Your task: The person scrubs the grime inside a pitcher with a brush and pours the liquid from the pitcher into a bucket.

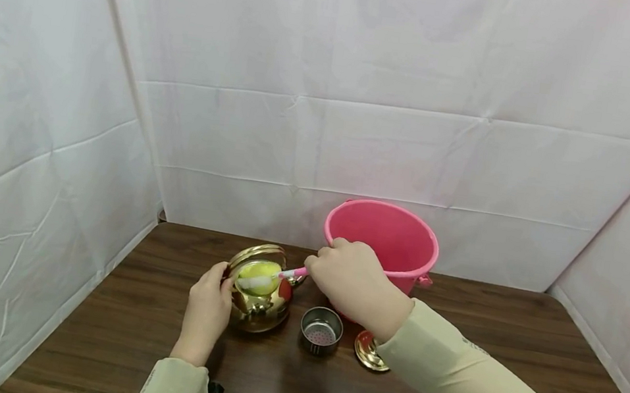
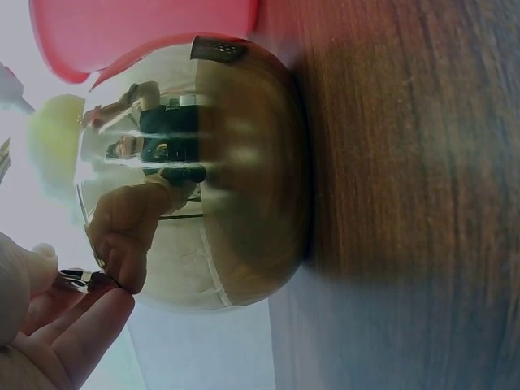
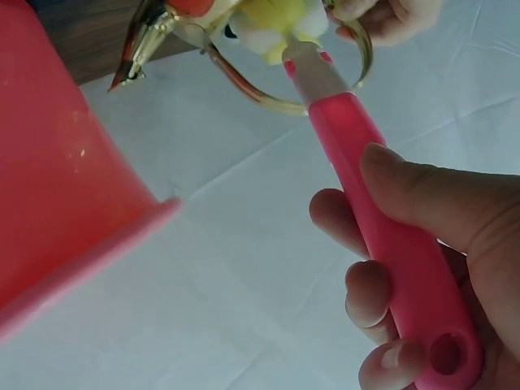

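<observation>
A shiny gold teapot [image 1: 259,314] stands on the table with its lid off. My left hand [image 1: 208,305] pinches the teapot's handle [image 2: 77,279] low down, near where it joins the body. In my right hand [image 1: 360,282] is a sponge brush, gripped round its pink handle [image 3: 386,227]. The yellow and white sponge head [image 1: 260,277] sits at the teapot's mouth; how far it reaches inside is hidden. In the right wrist view the spout [image 3: 146,41] points towards the bucket's side.
Behind my right hand stands a pink bucket [image 1: 384,232]. A metal strainer cup [image 1: 321,331] is to the right of the teapot, and a gold lid [image 1: 369,352] lies partly under my right sleeve. White cloth [image 1: 322,144] walls in the brown wooden table [image 1: 112,329] at the back and sides.
</observation>
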`<action>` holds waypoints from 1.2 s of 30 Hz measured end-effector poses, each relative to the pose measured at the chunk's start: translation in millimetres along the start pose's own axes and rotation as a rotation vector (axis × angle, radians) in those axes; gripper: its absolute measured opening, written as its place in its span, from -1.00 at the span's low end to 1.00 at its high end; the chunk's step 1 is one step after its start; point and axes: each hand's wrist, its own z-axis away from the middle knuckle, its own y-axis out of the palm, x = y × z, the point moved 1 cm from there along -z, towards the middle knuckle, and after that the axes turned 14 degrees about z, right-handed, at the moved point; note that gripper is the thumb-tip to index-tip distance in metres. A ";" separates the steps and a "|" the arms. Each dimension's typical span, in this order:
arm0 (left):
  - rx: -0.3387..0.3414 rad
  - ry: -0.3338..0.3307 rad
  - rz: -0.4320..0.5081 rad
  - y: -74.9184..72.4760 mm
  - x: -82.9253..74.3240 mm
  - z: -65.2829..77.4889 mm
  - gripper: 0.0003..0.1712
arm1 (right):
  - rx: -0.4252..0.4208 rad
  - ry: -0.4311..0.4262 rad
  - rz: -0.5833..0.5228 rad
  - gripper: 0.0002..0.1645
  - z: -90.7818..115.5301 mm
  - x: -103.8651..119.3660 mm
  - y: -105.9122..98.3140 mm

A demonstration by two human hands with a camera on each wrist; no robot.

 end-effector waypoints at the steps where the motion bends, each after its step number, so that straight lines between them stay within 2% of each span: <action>1: 0.001 -0.002 -0.001 -0.4 0.2 -0.3 -0.74 | 0.011 0.006 -0.010 -0.87 0.5 -1.5 -1.6; 8: 0.003 -0.016 -0.008 -5.2 2.5 -4.1 -0.73 | 0.035 0.041 -0.059 -0.87 2.6 -7.8 -11.1; 19: 0.031 -0.050 -0.002 -6.4 6.4 -5.2 -0.71 | 0.062 0.035 -0.077 -0.81 11.6 -10.8 -10.1; 28: 0.028 -0.037 -0.009 -6.4 7.4 -5.3 -0.71 | -0.029 0.069 -0.076 -0.84 21.9 -10.5 1.7; 36: 0.025 -0.031 -0.012 -5.9 9.0 -5.4 -0.71 | -0.171 0.074 -0.075 -0.76 36.6 -5.8 16.0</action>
